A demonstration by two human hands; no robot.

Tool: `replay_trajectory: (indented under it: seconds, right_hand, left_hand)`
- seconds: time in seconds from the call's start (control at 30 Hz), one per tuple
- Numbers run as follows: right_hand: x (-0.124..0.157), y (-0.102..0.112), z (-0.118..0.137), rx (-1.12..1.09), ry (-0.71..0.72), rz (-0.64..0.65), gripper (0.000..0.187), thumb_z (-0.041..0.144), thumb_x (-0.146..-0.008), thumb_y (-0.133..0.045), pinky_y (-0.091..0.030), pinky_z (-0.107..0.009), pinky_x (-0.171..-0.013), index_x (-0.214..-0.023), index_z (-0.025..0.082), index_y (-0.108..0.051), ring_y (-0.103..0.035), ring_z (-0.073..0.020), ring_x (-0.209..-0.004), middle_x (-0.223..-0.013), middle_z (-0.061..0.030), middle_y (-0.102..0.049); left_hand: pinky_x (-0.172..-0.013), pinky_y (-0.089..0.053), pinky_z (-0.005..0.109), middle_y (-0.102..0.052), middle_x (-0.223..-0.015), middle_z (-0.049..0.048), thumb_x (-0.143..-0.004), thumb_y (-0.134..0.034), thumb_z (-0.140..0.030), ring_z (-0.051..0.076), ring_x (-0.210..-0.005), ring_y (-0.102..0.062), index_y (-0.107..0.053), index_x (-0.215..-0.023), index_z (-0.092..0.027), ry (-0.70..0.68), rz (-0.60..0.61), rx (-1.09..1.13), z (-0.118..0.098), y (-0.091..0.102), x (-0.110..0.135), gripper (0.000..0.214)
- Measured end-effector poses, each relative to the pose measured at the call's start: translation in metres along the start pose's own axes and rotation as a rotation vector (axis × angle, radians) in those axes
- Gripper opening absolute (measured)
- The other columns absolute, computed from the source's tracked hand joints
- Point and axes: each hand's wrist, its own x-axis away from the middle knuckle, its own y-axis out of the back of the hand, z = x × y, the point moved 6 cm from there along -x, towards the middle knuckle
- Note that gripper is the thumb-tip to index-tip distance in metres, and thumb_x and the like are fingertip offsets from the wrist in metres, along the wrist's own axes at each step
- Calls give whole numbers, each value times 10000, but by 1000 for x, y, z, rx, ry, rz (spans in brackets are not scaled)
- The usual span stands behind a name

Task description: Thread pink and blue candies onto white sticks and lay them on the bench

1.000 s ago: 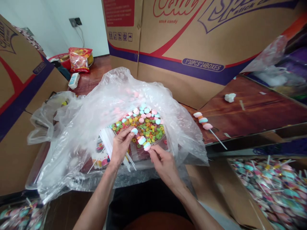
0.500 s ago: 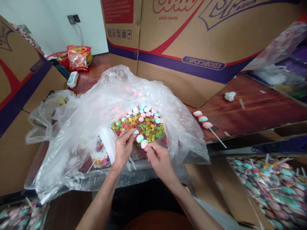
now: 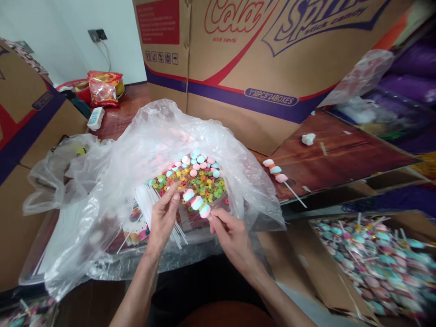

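Observation:
My right hand (image 3: pixel 230 231) pinches the lower end of a marshmallow candy stick (image 3: pixel 196 203). Pink-and-blue marshmallows alternate on it with small yellow-orange gummy rings. Just off its upper end is my left hand (image 3: pixel 165 213), fingers apart and apparently holding nothing. Beneath both hands, loose gummy rings (image 3: pixel 206 184) in green, yellow, orange and red lie in a heap, with loose pink and blue marshmallows (image 3: pixel 200 159) behind them. A bundle of white sticks (image 3: pixel 146 200) lies beside my left hand. Clear plastic sheeting (image 3: pixel 112 181) surrounds the heap.
A finished-looking candy stick (image 3: pixel 281 178) lies on the red-brown table (image 3: pixel 368 152) to the right, near a crumpled white scrap (image 3: pixel 308 139). A large printed carton (image 3: pixel 221 100) stands behind. At lower right, an open box (image 3: pixel 327 284) holds many wrapped candy sticks (image 3: pixel 381 259).
My left hand has come away from the upper end of the candy stick, where its fingers touched a marshmallow. The right hand keeps its pinch. The view has shifted slightly right.

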Motion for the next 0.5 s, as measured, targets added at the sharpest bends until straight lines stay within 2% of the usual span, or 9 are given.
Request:
replay_trajectory:
  seconds: [0.1,0.17,0.23,0.3,0.37,0.4,0.5]
  right_hand:
    - [15,41,17,85,56,-116,265,308,-981,-503,-391,-233,-556,-781,200,-639,-495,-114,-546,-610,26,-530]
    - [22,78,22,167,69,-283,233,319,-971,-525,-405,-241,-554,-822,204,-663,-510,-125,-549,-615,19,-554]
    - [24,119,15,261,58,-494,227,336,-962,-535,-414,-244,-564,-827,202,-659,-520,-133,-566,-632,14,-571]
    - [19,154,-4,344,28,-661,230,352,-952,-528,-428,-251,-603,-846,193,-657,-535,-141,-604,-662,9,-591]
    - [5,177,-33,408,-13,-695,248,368,-931,-521,-440,-275,-666,-876,178,-669,-558,-160,-654,-704,-8,-624]
    - [-5,184,-49,427,-36,-669,268,383,-911,-521,-435,-285,-662,-863,168,-674,-558,-169,-649,-693,-17,-628]
    - [-32,189,-92,501,-128,-603,295,391,-865,-528,-392,-298,-633,-846,154,-703,-551,-186,-639,-695,-55,-659]
  left_hand:
    - [-922,-569,371,-767,-1079,81,-831,-709,-481,230,-962,-720,-725,-1189,-211,-1,-46,-29,-6,12,2,449]
    - [-885,-583,339,-780,-948,58,-764,-780,-445,199,-854,-728,-757,-1076,-190,3,-182,-42,-4,26,1,404]
    - [-837,-590,302,-772,-868,39,-742,-796,-420,169,-786,-715,-761,-994,-174,25,-249,-34,3,36,0,353]
    - [-778,-592,273,-759,-818,26,-733,-797,-411,149,-742,-699,-752,-959,-167,46,-282,-18,12,41,-1,335]
    - [-714,-584,256,-747,-780,22,-732,-790,-409,136,-692,-678,-743,-948,-160,52,-301,-22,18,44,0,333]
    - [-683,-574,246,-741,-765,21,-735,-784,-406,128,-665,-662,-740,-942,-156,43,-304,-39,18,45,1,328]
    - [-604,-521,213,-716,-724,17,-761,-748,-401,101,-594,-594,-736,-909,-153,-3,-298,-124,14,46,6,289]
